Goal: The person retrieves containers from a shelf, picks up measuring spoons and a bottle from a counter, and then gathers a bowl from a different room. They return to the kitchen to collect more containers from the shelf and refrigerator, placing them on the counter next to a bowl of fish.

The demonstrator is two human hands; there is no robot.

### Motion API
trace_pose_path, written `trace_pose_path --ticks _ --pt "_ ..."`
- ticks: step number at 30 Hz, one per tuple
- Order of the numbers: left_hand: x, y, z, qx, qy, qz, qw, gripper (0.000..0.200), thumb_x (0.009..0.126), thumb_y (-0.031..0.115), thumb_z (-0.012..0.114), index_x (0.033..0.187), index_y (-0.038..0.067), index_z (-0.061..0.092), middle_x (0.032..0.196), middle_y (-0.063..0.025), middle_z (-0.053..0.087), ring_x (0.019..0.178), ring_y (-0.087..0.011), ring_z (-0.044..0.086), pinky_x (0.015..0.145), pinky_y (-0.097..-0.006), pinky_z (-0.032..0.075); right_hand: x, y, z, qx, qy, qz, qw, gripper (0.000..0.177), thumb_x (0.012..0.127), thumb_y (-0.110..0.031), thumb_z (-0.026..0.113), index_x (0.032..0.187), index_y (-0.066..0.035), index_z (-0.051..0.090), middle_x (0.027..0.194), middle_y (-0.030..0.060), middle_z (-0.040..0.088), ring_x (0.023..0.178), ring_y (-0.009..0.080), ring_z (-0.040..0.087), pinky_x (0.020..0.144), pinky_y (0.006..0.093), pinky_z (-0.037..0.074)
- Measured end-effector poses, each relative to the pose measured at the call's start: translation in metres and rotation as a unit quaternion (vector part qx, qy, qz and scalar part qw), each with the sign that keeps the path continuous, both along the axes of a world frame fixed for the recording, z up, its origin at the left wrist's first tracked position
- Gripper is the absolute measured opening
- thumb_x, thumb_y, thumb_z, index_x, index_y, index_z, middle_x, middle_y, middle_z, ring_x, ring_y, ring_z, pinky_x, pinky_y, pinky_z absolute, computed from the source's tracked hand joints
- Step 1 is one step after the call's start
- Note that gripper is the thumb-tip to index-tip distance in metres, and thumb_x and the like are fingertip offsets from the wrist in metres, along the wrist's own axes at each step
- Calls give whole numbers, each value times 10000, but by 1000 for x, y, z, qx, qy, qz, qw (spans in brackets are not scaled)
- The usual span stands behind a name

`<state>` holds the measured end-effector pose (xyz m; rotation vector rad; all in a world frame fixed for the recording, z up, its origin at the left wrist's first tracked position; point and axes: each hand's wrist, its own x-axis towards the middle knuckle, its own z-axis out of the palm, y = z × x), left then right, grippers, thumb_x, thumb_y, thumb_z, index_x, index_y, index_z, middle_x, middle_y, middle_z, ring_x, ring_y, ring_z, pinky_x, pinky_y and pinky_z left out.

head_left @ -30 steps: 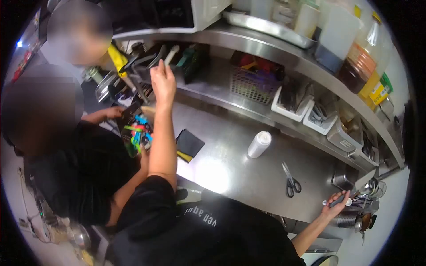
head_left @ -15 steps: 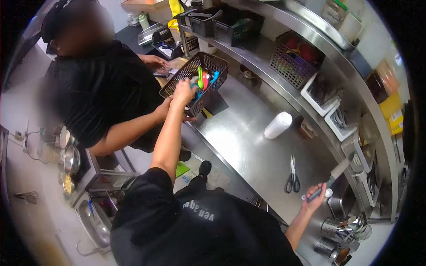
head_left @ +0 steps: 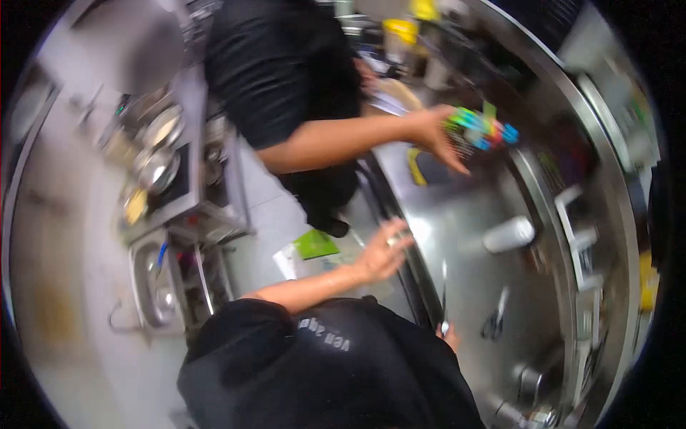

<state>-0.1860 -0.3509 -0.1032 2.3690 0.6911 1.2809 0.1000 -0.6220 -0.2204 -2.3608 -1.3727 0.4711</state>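
Note:
My left hand is over the near edge of the steel counter, blurred by motion, with its fingers curled. A small pale spot shows between them, and I cannot tell what it is. Low on the right, my right hand grips a knife, its thin blade pointing away from me. A pair of dark-handled scissors lies on the counter to the right of the knife. Farther back is a white bottle.
Across from me, a person in black reaches a hand to the dark basket of bright utensils. Shelves with white bins line the right. A sink and metal bowls are at left.
My left hand has drawn back from the basket toward me. My right hand has brought the knife in from the right. The other person's arm and the basket show farther right as the view turned.

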Motion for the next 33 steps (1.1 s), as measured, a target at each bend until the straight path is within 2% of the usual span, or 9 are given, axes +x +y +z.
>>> trace_pose_path --ticks 4,8,11,13,16,18,25,30,33 --pt "-88 -28 -9 -46 21 -17 999 614 812 35 627 1385 76 408 1424 -228 344 1251 -392 468 1003 -442 454 -65 94 37 -131 58 257 956 395 771 -146 690 1159 -115 622 823 218 669 754 404 660 683 473 508" --pt "-207 -16 1 -71 -68 76 992 576 821 11 615 1365 61 430 1396 -215 387 1153 -363 556 899 -386 524 -195 191 54 -113 -1 423 899 299 806 -263 687 1030 -66 666 818 236 661 773 394 659 689 469 512" --pt "-296 -31 -8 -125 -99 184 970 535 833 -9 592 1344 43 443 1350 -202 447 1089 -349 593 853 -368 541 -297 268 40 -165 138 387 897 338 869 -359 652 966 -36 674 747 176 662 684 294 646 654 392 499" --pt "-358 -39 -15 -174 -26 209 962 378 841 -12 585 1213 36 547 1151 -158 580 947 -297 642 777 -359 552 -370 310 45 -163 256 343 889 359 902 -378 621 939 -26 677 727 84 657 658 194 599 637 332 472" --pt "-424 -41 -25 -211 -18 271 939 266 848 -19 590 1108 27 623 992 -120 661 803 -228 661 687 -320 547 -463 364 83 -83 371 424 822 339 922 -352 589 883 -27 680 732 14 641 669 132 570 613 289 439" --pt "-456 -42 -33 -226 -44 319 919 226 851 -23 599 1067 22 646 933 -103 676 731 -185 656 634 -286 536 -501 402 84 -153 464 382 785 316 919 -321 584 790 -39 647 678 18 606 623 116 544 584 285 426" --pt "-526 -24 -25 -246 -158 534 793 323 914 -25 526 1235 12 537 1072 -112 609 724 -143 629 616 -257 534 -587 512 127 -155 349 430 818 264 856 -304 701 834 -69 583 584 -23 525 483 68 463 462 233 358" --pt "-532 -10 -21 -210 -189 622 730 422 892 -52 524 1308 -4 472 1121 -141 571 715 -151 631 608 -251 523 -643 626 140 -109 556 371 736 141 861 -191 638 824 -78 560 540 -6 509 434 88 449 429 223 350" --pt "-527 22 -14 -216 -209 630 716 463 880 -56 535 1331 -6 443 1144 -149 562 710 -155 633 614 -252 522 -692 702 144 -134 705 347 604 217 862 -272 573 918 -62 565 565 23 523 440 124 447 398 258 306"
